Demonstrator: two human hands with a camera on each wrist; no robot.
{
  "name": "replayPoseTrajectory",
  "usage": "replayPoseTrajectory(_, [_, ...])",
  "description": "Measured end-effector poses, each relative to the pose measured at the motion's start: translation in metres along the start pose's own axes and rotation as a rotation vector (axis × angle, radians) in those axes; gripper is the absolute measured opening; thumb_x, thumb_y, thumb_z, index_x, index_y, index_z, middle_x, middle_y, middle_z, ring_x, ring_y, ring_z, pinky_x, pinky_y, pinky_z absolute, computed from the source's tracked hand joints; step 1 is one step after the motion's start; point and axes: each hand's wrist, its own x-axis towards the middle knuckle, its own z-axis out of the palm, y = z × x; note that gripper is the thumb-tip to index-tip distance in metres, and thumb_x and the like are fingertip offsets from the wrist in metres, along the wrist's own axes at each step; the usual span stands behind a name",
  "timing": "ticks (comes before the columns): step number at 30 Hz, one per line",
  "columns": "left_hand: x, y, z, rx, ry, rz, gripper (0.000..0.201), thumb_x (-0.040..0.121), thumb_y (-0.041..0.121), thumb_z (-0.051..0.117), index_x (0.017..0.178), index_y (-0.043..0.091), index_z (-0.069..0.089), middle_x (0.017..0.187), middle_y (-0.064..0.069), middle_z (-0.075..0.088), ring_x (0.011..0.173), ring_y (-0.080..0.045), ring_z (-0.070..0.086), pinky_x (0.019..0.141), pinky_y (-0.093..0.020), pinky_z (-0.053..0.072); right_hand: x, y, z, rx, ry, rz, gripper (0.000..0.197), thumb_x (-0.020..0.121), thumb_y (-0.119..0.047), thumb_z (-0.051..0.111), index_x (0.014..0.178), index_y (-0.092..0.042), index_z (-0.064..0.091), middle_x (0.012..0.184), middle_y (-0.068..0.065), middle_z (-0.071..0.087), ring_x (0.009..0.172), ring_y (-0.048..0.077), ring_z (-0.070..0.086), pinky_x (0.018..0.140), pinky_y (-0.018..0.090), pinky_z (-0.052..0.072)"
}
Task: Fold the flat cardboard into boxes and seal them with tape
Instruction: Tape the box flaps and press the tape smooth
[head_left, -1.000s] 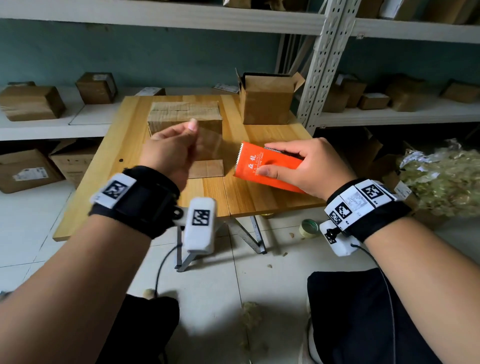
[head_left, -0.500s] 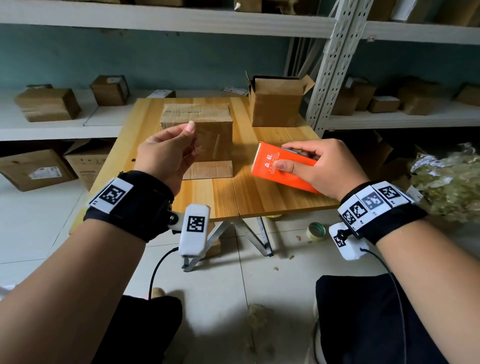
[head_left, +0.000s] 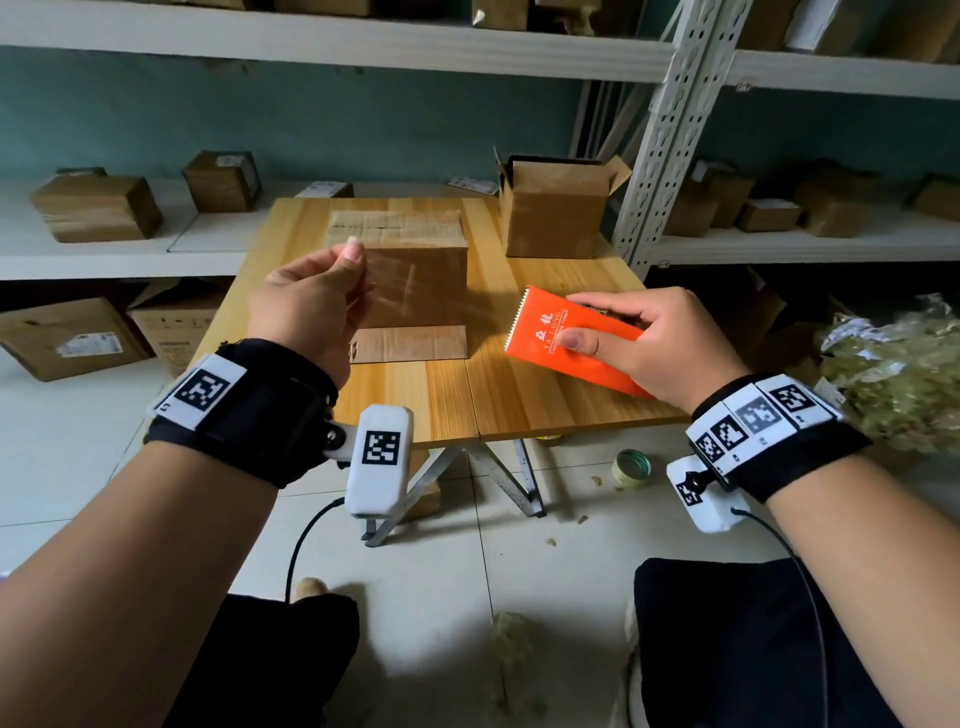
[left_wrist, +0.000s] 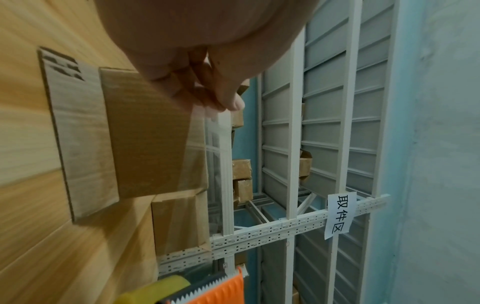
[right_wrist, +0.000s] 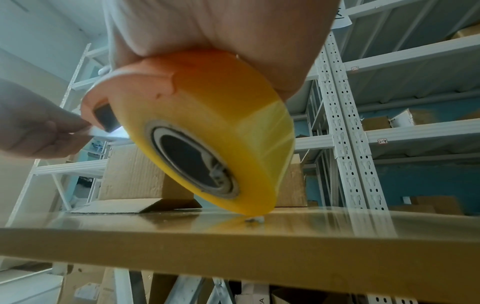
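Note:
A folded cardboard box (head_left: 410, 270) stands in the middle of the wooden table (head_left: 415, 400), one flap (head_left: 410, 344) lying flat towards me. My left hand (head_left: 311, 306) is raised in front of the box and pinches the free end of a clear tape strip (head_left: 410, 291), seen also in the left wrist view as the tape strip (left_wrist: 200, 144). The strip runs to the orange tape dispenser (head_left: 566, 340) that my right hand (head_left: 654, 343) grips above the table's right side. Its yellow tape roll (right_wrist: 213, 131) hangs just over the tabletop.
An open cardboard box (head_left: 556, 208) stands at the table's back right. White metal shelving (head_left: 660, 130) with several boxes runs behind and to both sides. A spare tape roll (head_left: 631, 467) lies on the tiled floor under the table's front edge. My knees are below.
Both hands have drawn apart a little, stretching the tape strip longer between them. The head view has shifted slightly; the box has not moved.

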Motion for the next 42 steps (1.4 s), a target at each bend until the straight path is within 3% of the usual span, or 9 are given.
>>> replayPoseTrajectory(8, [-0.011,0.005,-0.005,0.042,-0.059,0.081,0.013,0.097,0.019,0.074,0.105,0.009,0.075,0.085,-0.001,0.072,0.08,-0.011,0.07,0.079,-0.025,0.06,0.003,-0.004,0.007,-0.098,0.025,0.016,0.091,0.063,-0.095,0.064,0.131,-0.035,0.072,0.114,-0.018,0.074,0.099,0.004,0.07,0.086,0.039,0.063])
replayPoseTrajectory(14, [-0.022,0.006,-0.001,0.022,-0.101,0.112,0.007,0.096,0.018,0.074,0.1,0.012,0.076,0.083,0.0,0.072,0.08,-0.01,0.069,0.077,-0.024,0.058,0.012,-0.019,0.016,-0.186,0.017,0.068,0.053,0.08,-0.074,0.072,0.119,-0.039,0.075,0.091,-0.021,0.07,0.089,0.006,0.07,0.083,0.041,0.062])
replayPoseTrajectory(18, [-0.028,0.001,0.006,0.059,-0.143,0.12,0.016,0.094,0.02,0.076,0.103,0.007,0.076,0.086,-0.005,0.071,0.08,-0.012,0.068,0.078,-0.024,0.059,0.021,-0.02,0.024,-0.29,0.023,0.079,0.055,0.083,-0.08,0.065,0.11,-0.033,0.075,0.094,-0.011,0.075,0.086,0.011,0.07,0.079,0.037,0.062])
replayPoseTrajectory(22, [-0.036,-0.005,0.02,0.058,-0.208,0.106,0.009,0.096,0.017,0.074,0.097,0.008,0.075,0.083,-0.006,0.07,0.076,-0.012,0.066,0.075,-0.023,0.059,0.035,-0.018,0.03,-0.288,-0.017,0.086,0.06,0.085,-0.085,0.057,0.086,-0.027,0.071,0.074,-0.008,0.071,0.072,0.015,0.069,0.059,0.029,0.051])
replayPoseTrajectory(26, [-0.043,-0.011,0.036,0.032,-0.305,0.031,0.009,0.096,0.013,0.072,0.09,0.008,0.075,0.079,-0.006,0.068,0.071,-0.014,0.062,0.072,-0.025,0.059,0.046,-0.014,0.035,-0.248,0.004,0.072,0.061,0.083,-0.088,0.055,0.08,-0.029,0.07,0.072,-0.007,0.071,0.069,0.015,0.068,0.059,0.031,0.048])
replayPoseTrajectory(30, [-0.048,-0.019,0.052,0.05,-0.362,0.026,0.008,0.096,0.012,0.073,0.091,0.006,0.075,0.082,-0.012,0.067,0.074,-0.019,0.06,0.076,-0.029,0.056,0.055,-0.01,0.038,-0.27,0.038,0.084,0.052,0.083,-0.085,0.055,0.091,-0.037,0.074,0.08,-0.012,0.071,0.076,0.013,0.066,0.065,0.032,0.046])
replayPoseTrajectory(33, [-0.051,-0.025,0.063,0.033,-0.376,0.015,0.011,0.099,0.01,0.069,0.095,0.002,0.074,0.088,-0.019,0.058,0.079,-0.025,0.05,0.076,-0.03,0.052,0.059,-0.009,0.042,-0.283,0.068,0.107,0.059,0.078,-0.087,0.05,0.09,-0.035,0.075,0.074,-0.008,0.071,0.074,0.019,0.066,0.065,0.035,0.05])
replayPoseTrajectory(37, [-0.047,-0.025,0.069,0.052,-0.398,0.036,0.013,0.1,0.011,0.068,0.094,0.001,0.073,0.086,-0.018,0.056,0.076,-0.024,0.049,0.074,-0.031,0.051,0.063,-0.007,0.043,-0.225,0.092,0.124,0.054,0.077,-0.085,0.051,0.102,-0.046,0.078,0.075,-0.011,0.072,0.075,0.017,0.068,0.067,0.034,0.052])
replayPoseTrajectory(42, [-0.044,-0.022,0.069,0.167,-0.426,0.134,0.013,0.1,0.01,0.068,0.09,0.003,0.072,0.079,-0.016,0.063,0.074,-0.024,0.056,0.072,-0.032,0.053,0.065,-0.005,0.043,-0.235,0.057,0.129,0.049,0.077,-0.082,0.053,0.097,-0.045,0.077,0.076,-0.008,0.073,0.076,0.021,0.07,0.071,0.041,0.057])
